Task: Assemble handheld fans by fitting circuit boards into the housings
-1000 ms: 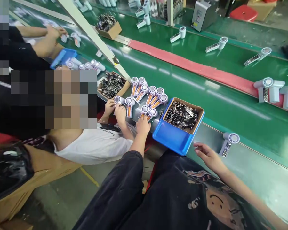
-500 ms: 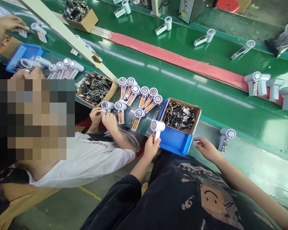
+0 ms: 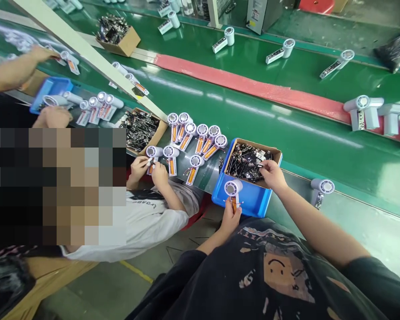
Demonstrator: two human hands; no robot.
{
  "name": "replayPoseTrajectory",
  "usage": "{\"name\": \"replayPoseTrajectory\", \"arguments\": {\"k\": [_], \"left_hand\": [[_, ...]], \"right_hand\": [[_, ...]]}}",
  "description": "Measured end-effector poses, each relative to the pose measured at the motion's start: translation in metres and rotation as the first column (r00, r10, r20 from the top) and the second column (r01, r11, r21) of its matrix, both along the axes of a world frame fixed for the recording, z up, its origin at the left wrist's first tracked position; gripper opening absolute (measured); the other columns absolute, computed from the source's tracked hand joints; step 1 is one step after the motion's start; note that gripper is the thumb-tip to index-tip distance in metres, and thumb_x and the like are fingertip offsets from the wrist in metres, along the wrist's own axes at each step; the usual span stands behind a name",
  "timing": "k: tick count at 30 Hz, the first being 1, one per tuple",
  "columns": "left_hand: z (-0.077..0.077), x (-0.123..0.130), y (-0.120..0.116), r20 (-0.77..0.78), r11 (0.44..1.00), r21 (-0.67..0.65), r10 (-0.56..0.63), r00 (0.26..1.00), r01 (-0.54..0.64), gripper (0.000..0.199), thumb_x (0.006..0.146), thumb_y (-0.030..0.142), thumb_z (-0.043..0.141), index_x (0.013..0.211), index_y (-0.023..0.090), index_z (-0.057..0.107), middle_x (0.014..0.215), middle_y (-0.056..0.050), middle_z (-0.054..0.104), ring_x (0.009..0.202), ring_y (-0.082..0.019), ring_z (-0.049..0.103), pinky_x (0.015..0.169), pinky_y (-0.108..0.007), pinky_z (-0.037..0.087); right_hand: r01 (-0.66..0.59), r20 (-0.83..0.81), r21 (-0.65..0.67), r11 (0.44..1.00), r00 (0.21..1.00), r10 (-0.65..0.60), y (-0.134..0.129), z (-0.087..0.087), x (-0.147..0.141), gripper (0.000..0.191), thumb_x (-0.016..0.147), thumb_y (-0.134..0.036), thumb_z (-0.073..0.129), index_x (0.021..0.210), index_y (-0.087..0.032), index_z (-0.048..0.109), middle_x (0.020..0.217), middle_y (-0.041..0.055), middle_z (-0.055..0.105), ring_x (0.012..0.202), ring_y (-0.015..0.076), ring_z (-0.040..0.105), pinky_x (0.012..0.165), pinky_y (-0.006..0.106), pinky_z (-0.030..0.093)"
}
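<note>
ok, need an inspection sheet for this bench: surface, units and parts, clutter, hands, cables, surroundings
Surface: metal ledge beside green belt; spills: nothing seen.
Job's things: held fan-shaped unit over blue tray; carton of dark parts on tray.
Clutter: more units grouped left of tray, some close together; parts in carton tangled.
Hands: left hand grips the held unit; right hand reaches the parts, grip unclear.
Cables: thin wires at the held unit; power cords: nothing seen.
Surroundings: co-worker's hands left, red stool beyond belt.

Two blue trays point(image 3: 254, 205), three parts boxes point(image 3: 129, 42), eight unheld fans point(image 3: 196, 162) between nearest boxes
</note>
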State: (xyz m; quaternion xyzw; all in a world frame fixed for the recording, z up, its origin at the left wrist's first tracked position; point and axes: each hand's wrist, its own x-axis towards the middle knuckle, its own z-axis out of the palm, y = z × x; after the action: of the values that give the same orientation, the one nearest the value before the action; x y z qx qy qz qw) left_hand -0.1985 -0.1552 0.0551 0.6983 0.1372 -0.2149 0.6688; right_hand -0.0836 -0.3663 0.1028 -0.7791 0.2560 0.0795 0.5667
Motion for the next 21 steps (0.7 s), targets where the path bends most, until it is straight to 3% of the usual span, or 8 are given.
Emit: {"name": "replayPoseTrajectory", "arguments": {"k": [4, 10, 16, 21], "left_hand": [[0.004, 0.006, 0.001, 0.018, 0.999, -0.029, -0.021, 1.0, 0.022, 0.048, 0.078, 0.039, 0.067, 0.117, 0.019, 0.047, 0.099, -0.008, 0.066, 0.074, -0.018, 0.062, 0.077, -0.036, 0.05], [0.017, 0.031, -0.008, 0.006, 0.997, -0.05, -0.063, 0.998, 0.063, 0.052, 0.078, 0.037, 0.064, 0.124, 0.022, 0.046, 0.112, -0.01, 0.065, 0.08, -0.017, 0.064, 0.074, -0.032, 0.051], [0.007, 0.018, 0.007, -0.032, 0.994, 0.102, -0.026, 0.999, 0.029, 0.04, 0.075, 0.023, 0.063, 0.115, 0.022, 0.056, 0.109, -0.007, 0.062, 0.107, -0.023, 0.059, 0.098, -0.037, 0.044], [-0.006, -0.003, 0.022, -0.069, 0.969, 0.246, 0.051, 0.996, -0.033, 0.023, 0.075, 0.018, 0.063, 0.098, 0.02, 0.06, 0.097, -0.006, 0.057, 0.111, -0.026, 0.054, 0.105, -0.042, 0.039]], "right_hand": [[0.112, -0.014, 0.253, 0.961, 0.994, -0.113, -0.005, 0.017, -0.022, 0.021, 0.075, -0.041, 0.046, 0.087, -0.024, 0.042, 0.075, -0.0019, 0.053, 0.069, 0.0157, 0.056, 0.074, 0.036, 0.051], [0.094, -0.073, 0.467, 0.879, 0.995, -0.068, 0.003, 0.039, -0.057, 0.035, 0.065, -0.047, 0.064, 0.082, -0.022, 0.049, 0.069, -0.0043, 0.051, 0.061, 0.0109, 0.048, 0.063, 0.028, 0.045], [0.104, -0.185, 0.49, 0.865, 0.983, -0.013, 0.0, 0.011, -0.1, 0.035, 0.06, -0.045, 0.073, 0.074, -0.02, 0.052, 0.064, -0.005, 0.049, 0.061, 0.0106, 0.043, 0.059, 0.026, 0.036], [0.138, -0.239, 0.445, 0.885, 0.971, -0.032, -0.015, -0.003, -0.134, 0.029, 0.064, -0.043, 0.068, 0.076, -0.02, 0.055, 0.064, -0.0051, 0.049, 0.061, 0.0112, 0.043, 0.062, 0.028, 0.035]]}}
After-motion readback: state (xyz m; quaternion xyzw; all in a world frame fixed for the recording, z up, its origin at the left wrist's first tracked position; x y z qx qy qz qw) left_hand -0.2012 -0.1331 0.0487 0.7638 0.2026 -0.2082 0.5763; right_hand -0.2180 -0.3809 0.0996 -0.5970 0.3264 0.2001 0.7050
